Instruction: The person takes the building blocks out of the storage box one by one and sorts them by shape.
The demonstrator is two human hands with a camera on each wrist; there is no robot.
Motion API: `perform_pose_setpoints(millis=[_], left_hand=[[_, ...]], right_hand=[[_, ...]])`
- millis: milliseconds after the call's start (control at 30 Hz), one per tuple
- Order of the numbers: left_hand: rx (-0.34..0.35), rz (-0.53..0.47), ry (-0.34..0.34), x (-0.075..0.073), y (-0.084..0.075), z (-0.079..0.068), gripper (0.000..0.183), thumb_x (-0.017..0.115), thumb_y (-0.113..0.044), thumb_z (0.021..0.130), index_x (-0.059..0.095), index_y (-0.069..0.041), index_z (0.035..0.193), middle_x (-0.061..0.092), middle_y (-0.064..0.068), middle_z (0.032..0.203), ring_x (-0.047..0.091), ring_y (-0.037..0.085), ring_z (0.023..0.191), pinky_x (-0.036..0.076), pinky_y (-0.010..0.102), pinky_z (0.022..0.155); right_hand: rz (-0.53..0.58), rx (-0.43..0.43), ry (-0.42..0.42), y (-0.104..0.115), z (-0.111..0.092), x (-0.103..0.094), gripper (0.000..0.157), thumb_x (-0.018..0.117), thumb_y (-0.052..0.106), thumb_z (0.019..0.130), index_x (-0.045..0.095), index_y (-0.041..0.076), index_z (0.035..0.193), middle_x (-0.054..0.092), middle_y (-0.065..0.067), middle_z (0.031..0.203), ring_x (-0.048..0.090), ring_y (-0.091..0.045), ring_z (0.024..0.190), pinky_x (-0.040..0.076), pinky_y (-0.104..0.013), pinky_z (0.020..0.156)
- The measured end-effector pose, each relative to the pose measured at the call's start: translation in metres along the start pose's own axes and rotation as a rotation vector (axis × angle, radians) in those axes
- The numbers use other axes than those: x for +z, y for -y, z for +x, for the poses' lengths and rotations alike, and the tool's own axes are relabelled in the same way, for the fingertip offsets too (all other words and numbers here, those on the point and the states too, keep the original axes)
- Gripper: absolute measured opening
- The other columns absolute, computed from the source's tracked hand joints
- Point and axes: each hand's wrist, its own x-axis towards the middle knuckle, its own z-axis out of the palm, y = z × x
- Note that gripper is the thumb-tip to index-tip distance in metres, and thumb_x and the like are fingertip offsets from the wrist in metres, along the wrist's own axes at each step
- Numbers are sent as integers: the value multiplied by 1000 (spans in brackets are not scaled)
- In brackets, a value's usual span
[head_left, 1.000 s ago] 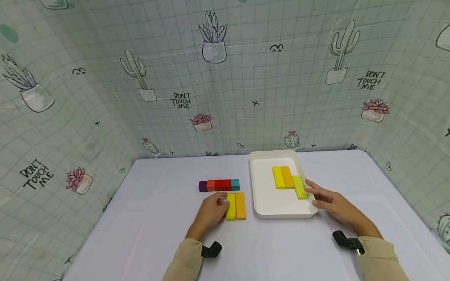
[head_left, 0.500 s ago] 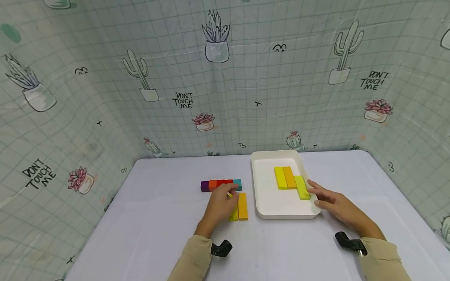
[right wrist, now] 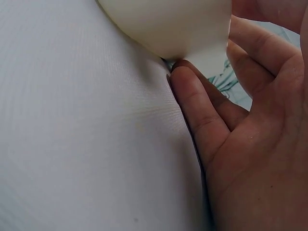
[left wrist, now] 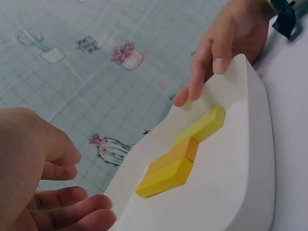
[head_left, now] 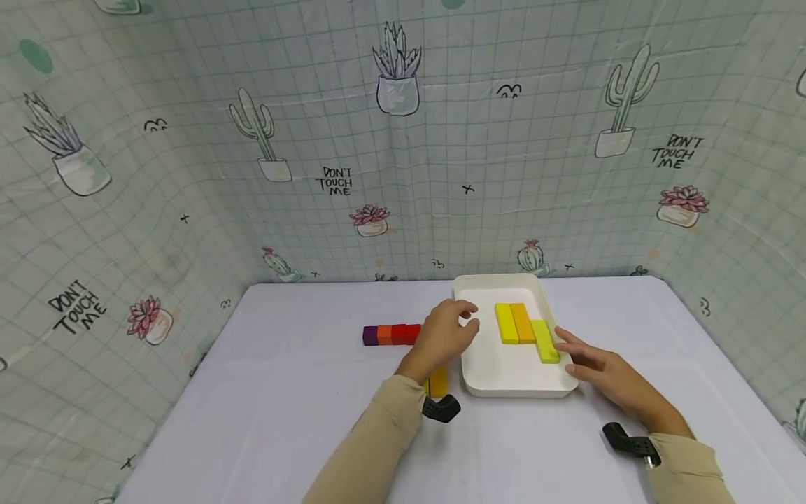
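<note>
My left hand point(head_left: 443, 332) hangs over the left rim of a white tray point(head_left: 504, 378), fingers loosely curved with nothing between them, as the left wrist view also shows. My right hand point(head_left: 604, 371) rests its fingertips on the tray's right rim, the thumb point(right wrist: 190, 94) low by a corner. In the tray lie a yellow block point(head_left: 506, 323) and an orange block point(head_left: 522, 323) side by side, with a yellow-green block point(head_left: 544, 341) just right of them. Another orange block point(head_left: 439, 383) on the table is partly covered by my left wrist, as is the yellow one beside it.
Behind my left hand stands a row of small cubes: a purple cube point(head_left: 370, 336), an orange cube point(head_left: 385, 335) and red cubes point(head_left: 405, 334); its right end is hidden. The white tabletop point(head_left: 302, 392) meets a cactus-print cloth point(head_left: 441, 140) at its back edge.
My left hand has left the yellow block on the table and moved right and away from me, past the cubes to the tray's left rim. My right hand stays at the tray.
</note>
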Motion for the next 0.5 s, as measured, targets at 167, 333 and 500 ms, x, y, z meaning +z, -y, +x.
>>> perform_pose_setpoints(millis=[167, 333, 500], left_hand=[[-24, -48, 76, 8, -9, 14, 29, 62, -29, 99, 69, -17, 125, 67, -4, 107, 58, 13, 88, 53, 27, 75], [-101, -110, 164, 24, -14, 23, 29, 63, -30, 98, 69, -17, 124, 67, -4, 103, 61, 13, 76, 53, 27, 68], [-212, -113, 158, 40, -18, 33, 25, 64, -29, 97, 71, -15, 117, 68, -3, 99, 60, 16, 75, 53, 30, 67]], right_hand=[[-13, 18, -1, -1, 1, 0, 54, 61, 39, 100, 51, 19, 148, 22, 3, 165, 17, -30, 151, 29, -17, 108], [-22, 10, -19, 0, 0, 1, 54, 61, 38, 100, 51, 16, 148, 23, 1, 165, 17, -38, 150, 22, -63, 114], [-7, -5, -38, 1, -3, 1, 54, 63, 34, 99, 51, 13, 148, 24, -1, 164, 16, -39, 150, 19, -66, 113]])
